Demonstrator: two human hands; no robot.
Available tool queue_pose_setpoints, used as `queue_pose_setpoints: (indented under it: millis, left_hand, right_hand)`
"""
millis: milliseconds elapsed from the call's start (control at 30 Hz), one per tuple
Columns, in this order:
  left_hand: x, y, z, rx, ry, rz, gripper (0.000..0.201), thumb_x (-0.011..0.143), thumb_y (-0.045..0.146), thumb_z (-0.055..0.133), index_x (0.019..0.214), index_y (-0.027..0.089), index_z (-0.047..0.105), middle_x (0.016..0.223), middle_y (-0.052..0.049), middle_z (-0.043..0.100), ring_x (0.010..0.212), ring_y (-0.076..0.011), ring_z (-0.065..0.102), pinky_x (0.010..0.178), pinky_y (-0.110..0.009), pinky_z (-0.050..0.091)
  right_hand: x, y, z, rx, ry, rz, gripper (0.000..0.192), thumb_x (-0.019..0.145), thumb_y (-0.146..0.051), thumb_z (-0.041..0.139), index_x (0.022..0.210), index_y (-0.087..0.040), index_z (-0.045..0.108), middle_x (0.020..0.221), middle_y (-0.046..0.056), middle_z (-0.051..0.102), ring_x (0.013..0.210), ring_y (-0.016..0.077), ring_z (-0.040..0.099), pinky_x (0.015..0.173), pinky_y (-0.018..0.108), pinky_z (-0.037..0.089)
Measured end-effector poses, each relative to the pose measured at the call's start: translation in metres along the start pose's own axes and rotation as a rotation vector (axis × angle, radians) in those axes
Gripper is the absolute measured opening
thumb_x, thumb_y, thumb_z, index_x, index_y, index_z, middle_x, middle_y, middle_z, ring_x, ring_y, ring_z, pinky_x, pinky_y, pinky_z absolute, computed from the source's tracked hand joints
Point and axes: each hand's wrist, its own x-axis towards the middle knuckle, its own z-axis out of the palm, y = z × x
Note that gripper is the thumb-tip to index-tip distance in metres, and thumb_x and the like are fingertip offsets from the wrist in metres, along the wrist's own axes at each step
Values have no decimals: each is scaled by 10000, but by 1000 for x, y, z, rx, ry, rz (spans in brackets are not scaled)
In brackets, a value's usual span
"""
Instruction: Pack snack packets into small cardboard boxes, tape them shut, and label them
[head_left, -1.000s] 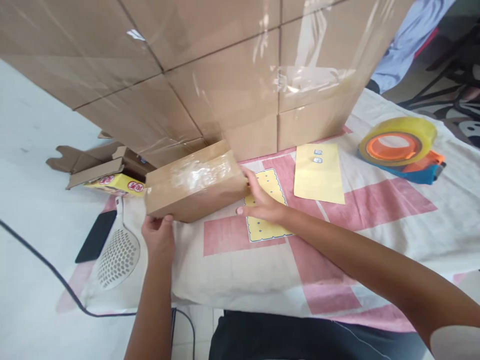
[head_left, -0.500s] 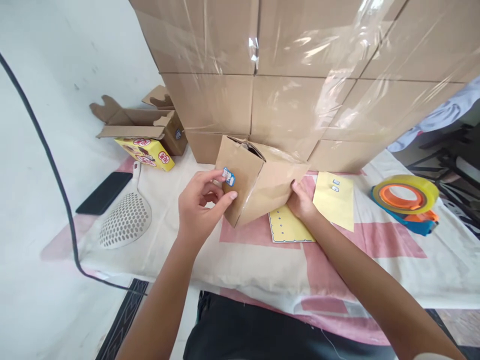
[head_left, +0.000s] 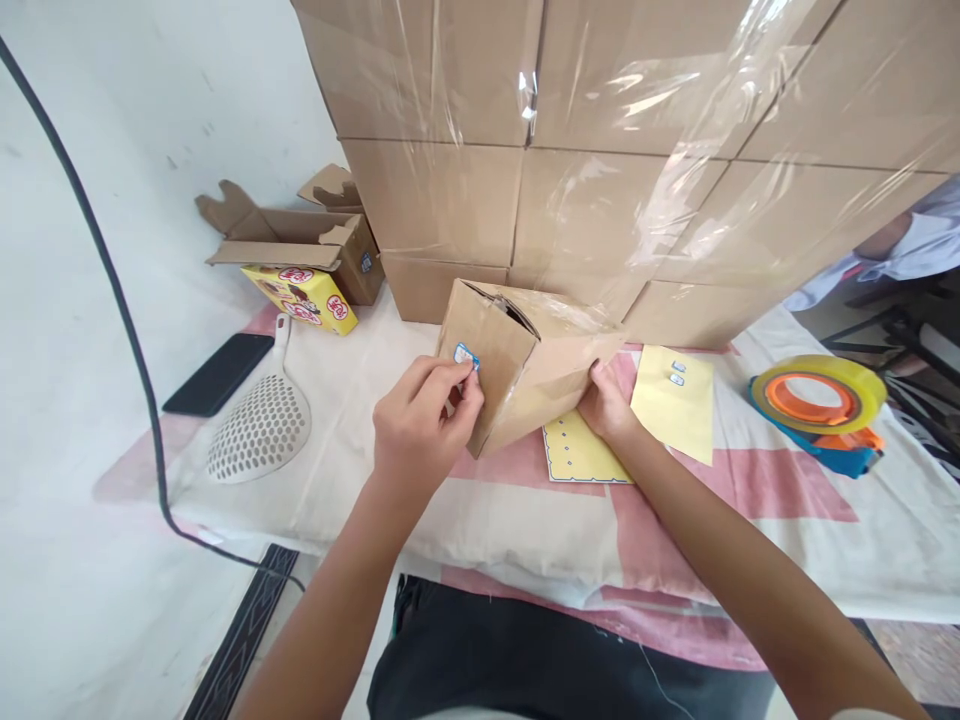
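A small brown cardboard box [head_left: 525, 365] wrapped in clear tape stands tilted on the pink-and-white cloth [head_left: 525, 520]. My left hand [head_left: 424, 430] pinches a small blue-edged sticker [head_left: 466, 356] on the box's left end face. My right hand [head_left: 607, 405] grips the box's lower right side. Under the box lie a yellow sticker sheet [head_left: 581, 455] and a second yellow sheet [head_left: 675, 400] bearing two stickers.
A wall of large taped cartons [head_left: 637, 150] stands right behind. A tape dispenser [head_left: 817, 410] sits at right. At left are an open carton with a yellow packet [head_left: 307, 295], a white slotted spoon [head_left: 259, 425], a black phone [head_left: 219, 372] and a black cable [head_left: 112, 280].
The box was turned from lying flat to tilted with its end face toward me. My left hand moved onto that face and now presses the sticker; my right hand shifted to the box's right side.
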Motion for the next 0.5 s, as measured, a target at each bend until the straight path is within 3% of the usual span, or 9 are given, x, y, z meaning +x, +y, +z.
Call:
queue_pose_setpoints:
  millis: [100, 300, 367, 500]
  left_hand:
    - [-3, 2, 3, 50, 19, -68, 79, 920, 133, 581, 883, 161, 645, 788, -17, 669, 604, -75, 574, 561, -182, 496]
    - [-10, -6, 8, -242, -21, -577, 128, 943, 263, 556, 872, 186, 629, 766, -12, 654, 680, -114, 635, 579, -196, 518]
    - [-12, -10, 6, -350, -52, -638, 125, 932, 304, 579, 910, 189, 622, 778, -13, 638, 683, -116, 632, 555, -191, 519]
    - [-14, -15, 0, -441, -154, -611, 226, 850, 336, 693, 1004, 203, 596, 831, 2, 611, 655, -107, 615, 511, -190, 542]
  right_hand:
    - [-1, 0, 0, 14, -9, -24, 597, 776, -638, 775, 1251, -303, 642, 1427, 38, 611, 1387, 281, 510, 1135, 450, 469]
    - [0, -1, 0, 24, 32, 7, 478, 837, -605, 731, 1200, -305, 651, 1410, 26, 621, 1386, 271, 509, 1110, 457, 493]
    - [1, -2, 1, 24, 25, 18, 463, 841, -598, 729, 1189, -304, 654, 1405, 24, 624, 1381, 269, 513, 1107, 455, 496]
    - [0, -3, 3, 33, 8, 23, 445, 831, -605, 738, 1154, -304, 673, 1377, 19, 643, 1376, 265, 515, 1111, 445, 494]
